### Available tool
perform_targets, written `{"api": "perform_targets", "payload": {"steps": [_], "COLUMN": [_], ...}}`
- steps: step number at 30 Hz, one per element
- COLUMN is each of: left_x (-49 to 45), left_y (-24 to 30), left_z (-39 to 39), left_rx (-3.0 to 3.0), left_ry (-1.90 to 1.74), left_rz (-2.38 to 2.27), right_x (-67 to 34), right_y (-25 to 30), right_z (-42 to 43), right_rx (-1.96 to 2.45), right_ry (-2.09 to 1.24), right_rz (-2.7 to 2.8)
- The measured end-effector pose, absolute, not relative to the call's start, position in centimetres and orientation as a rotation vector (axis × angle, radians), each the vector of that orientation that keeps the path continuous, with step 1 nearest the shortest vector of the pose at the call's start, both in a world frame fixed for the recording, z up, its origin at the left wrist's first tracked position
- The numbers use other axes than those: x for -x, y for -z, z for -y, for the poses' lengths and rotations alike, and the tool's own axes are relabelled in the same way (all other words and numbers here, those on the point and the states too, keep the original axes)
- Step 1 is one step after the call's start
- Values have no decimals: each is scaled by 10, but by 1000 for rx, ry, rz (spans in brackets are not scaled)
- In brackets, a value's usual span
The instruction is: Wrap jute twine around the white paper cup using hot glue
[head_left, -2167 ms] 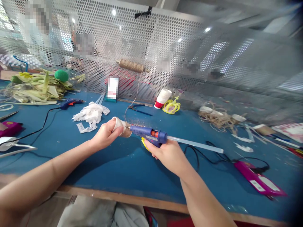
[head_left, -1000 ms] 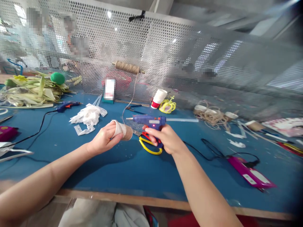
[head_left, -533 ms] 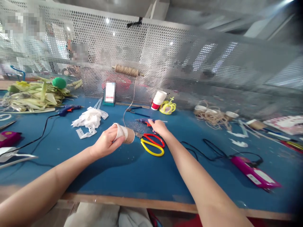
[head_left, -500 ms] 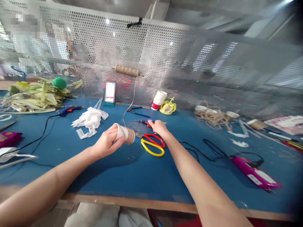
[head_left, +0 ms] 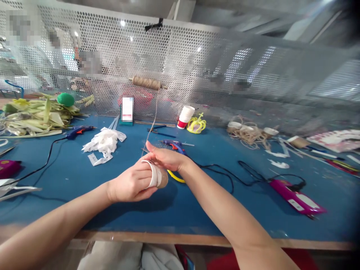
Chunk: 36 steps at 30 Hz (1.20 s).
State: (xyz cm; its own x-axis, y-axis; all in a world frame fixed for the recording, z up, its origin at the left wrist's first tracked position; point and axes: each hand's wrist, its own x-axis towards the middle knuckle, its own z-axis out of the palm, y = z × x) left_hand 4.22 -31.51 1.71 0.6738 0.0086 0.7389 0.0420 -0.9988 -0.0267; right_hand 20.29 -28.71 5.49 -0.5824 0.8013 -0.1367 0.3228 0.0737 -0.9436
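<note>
My left hand [head_left: 129, 183] is wrapped around a white paper cup [head_left: 153, 175], which lies tilted with its base to the right. Brown twine covers the cup's lower part [head_left: 162, 179]. My right hand [head_left: 168, 158] is at the cup's far side, its thumb raised beside the twine [head_left: 155, 112] coming down from the spool; its fingertips are partly hidden and seem closed on the strand. Under my right wrist, scissors show only part of a yellow handle [head_left: 176, 177]. Just beyond lies a blue glue gun [head_left: 176, 145].
A twine spool [head_left: 146, 82] hangs on the perforated screen. White plastic scraps [head_left: 105, 140], another glue gun [head_left: 80, 131] and corn husks [head_left: 33, 116] lie left. Stacked cups [head_left: 186, 116] and a yellow crown-like piece [head_left: 197, 124] stand behind. A purple power strip [head_left: 295, 197] with cables is right.
My right hand has left the glue gun and come left to the cup and twine. The cup has moved slightly down and right in my left hand. The scissors are now mostly covered.
</note>
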Motion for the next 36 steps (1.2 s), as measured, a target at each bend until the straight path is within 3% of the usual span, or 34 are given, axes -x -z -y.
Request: {"api": "perform_targets", "payload": {"steps": [4, 10, 19, 25, 31, 36], "left_x": [-44, -43, -45, -43, -39, -45], "left_y": [-16, -12, -13, -14, -8, -3], "left_z": [318, 313, 319, 315, 315, 312], "left_rx": [2839, 2949, 3182, 3235, 3454, 3476], "left_ry": [1302, 1395, 1178, 1325, 1743, 2194], "left_rz": [68, 228, 99, 131, 992, 1660], "right_x": [-208, -219, -212, -207, -224, -231], "right_y": [-58, -56, -72, -69, -72, -75], "right_z": [290, 296, 292, 290, 298, 308], "right_rx": [896, 980, 1187, 1301, 947, 817], "right_ry": [-1906, -1714, -1353, -1144, -1455, -1340], "right_rz": [1569, 1500, 2358, 1976, 1257, 1194]}}
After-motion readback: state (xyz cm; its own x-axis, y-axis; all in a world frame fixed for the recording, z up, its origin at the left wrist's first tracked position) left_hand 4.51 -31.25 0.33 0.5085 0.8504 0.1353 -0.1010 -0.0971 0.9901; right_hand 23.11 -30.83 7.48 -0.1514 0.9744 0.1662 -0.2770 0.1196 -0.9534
